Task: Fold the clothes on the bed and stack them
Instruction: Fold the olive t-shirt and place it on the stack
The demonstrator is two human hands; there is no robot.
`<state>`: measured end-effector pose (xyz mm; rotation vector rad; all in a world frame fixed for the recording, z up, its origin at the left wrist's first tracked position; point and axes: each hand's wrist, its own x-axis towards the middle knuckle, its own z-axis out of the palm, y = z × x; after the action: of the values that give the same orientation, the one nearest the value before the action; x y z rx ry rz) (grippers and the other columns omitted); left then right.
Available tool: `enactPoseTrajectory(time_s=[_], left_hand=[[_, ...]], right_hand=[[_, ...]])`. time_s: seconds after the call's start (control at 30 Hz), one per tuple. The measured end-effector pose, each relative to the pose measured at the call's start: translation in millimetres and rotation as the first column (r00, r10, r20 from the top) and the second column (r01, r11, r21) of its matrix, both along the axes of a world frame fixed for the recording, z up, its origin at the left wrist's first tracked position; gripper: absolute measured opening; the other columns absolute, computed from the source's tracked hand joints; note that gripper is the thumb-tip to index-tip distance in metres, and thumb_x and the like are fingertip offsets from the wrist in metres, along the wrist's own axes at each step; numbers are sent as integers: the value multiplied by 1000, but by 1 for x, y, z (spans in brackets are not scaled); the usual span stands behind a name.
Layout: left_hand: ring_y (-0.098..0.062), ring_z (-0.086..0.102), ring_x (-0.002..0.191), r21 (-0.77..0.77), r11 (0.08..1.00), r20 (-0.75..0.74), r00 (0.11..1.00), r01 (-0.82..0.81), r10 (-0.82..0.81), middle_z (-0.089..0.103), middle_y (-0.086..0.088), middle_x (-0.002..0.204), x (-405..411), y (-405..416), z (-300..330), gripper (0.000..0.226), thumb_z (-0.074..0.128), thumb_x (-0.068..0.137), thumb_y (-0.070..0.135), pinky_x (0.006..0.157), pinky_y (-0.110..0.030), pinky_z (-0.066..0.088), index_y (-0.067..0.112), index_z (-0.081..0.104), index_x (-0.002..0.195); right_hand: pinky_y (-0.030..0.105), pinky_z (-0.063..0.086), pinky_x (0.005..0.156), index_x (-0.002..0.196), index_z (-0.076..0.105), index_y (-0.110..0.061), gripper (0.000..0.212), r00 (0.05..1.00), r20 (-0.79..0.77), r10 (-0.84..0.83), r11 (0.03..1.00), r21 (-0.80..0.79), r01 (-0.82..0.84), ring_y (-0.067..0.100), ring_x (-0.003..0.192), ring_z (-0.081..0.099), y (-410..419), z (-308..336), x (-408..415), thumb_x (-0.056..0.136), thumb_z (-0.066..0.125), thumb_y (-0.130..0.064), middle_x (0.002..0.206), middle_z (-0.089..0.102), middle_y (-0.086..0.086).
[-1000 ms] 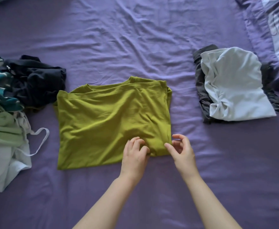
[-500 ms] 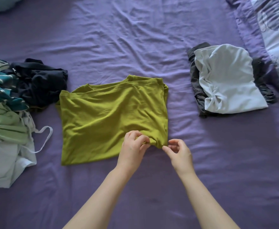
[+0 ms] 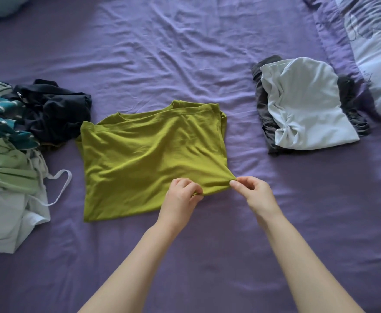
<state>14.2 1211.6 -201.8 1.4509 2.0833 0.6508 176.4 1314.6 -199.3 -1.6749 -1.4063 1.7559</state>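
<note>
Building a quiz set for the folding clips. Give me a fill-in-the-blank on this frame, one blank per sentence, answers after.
1. Both hands, left and right, pinch the near edge of the ____ shirt.
2. The folded white garment lies on top of a ____ one.
3. The unfolded pile lies to the shirt's ____.
4. The bed sheet is ____.

Answers: green; dark grey; left; purple

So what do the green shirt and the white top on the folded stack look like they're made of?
Green shirt: looks like a thin, matte jersey knit, likely cotton or a blend; it drapes in soft ripples and puckers where the left hand and right hand pinch its near edge. White top: smoother, a faint sheen, with gathered folds; possibly a stretchy synthetic, but the fibre cannot be told.
</note>
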Motion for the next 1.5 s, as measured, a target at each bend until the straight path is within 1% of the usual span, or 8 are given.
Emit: enactPoseTrajectory(time_s=[0.2,0.37,0.53,0.7,0.83,1.07,1.33,1.5], left_hand=[[-29,48,114,-84,996,-51,998,38,-42,65,-4,103,-3,1,-9,10,70,84,14,93,-38,41,7,70,91],[-19,36,130,-247,953,-131,969,174,-211,58,6,125,-6,5,-24,22,57,93,31,103,-26,29,22,68,110],[-35,58,105,1,1000,-122,992,29,-28,66,-10,105,-18,12,-19,15,64,85,4,82,-45,50,8,73,97],[-32,25,142,-147,981,-231,969,-126,89,35,-12,151,-48,23,-35,42,49,97,19,114,-50,24,18,47,140],[-25,-16,146,-439,882,-387,922,-173,-12,-9,1,161,-84,38,-50,69,21,93,65,113,-55,-9,35,0,152],[-26,-31,141,-388,910,-462,886,-148,-53,-39,-1,150,-133,57,-61,76,-6,77,79,110,-59,-17,42,-26,140],[-27,-30,141,-541,841,-344,908,16,-239,-39,1,147,-142,74,-77,80,-5,71,84,107,-60,-22,44,-30,136],[-23,-16,146,-488,871,-218,973,-47,-70,-12,2,160,-137,81,-43,73,23,89,72,115,-53,-7,39,4,151]], right_hand=[[13,33,50,66,48,-18,33,983,170,64,998,-13,-63,8,59,39,7,-6,6,76,77,-8,64,45,-5],[27,43,79,92,59,-12,22,905,340,257,966,-59,-252,20,91,53,7,-12,3,77,73,-4,100,57,9],[35,33,105,120,58,-2,40,868,465,174,859,359,-365,31,125,46,6,-10,-30,80,62,-1,130,52,16],[50,5,116,149,27,-24,59,555,738,385,506,334,-795,29,147,-1,9,-37,-78,96,45,-43,160,9,7],[55,-5,114,150,-1,-38,62,259,874,412,489,27,-872,29,144,-18,34,-65,-68,95,16,-60,158,-18,-4],[48,19,112,149,27,-26,56,676,688,265,688,356,-632,34,145,12,54,-51,-96,97,43,-40,159,6,16],[45,34,101,151,13,-8,82,728,672,137,848,300,-436,39,126,40,73,-50,-112,89,63,-28,147,35,19],[42,41,94,144,35,-10,70,767,621,164,883,254,-394,33,124,47,65,-32,-113,85,68,-30,138,48,15]])
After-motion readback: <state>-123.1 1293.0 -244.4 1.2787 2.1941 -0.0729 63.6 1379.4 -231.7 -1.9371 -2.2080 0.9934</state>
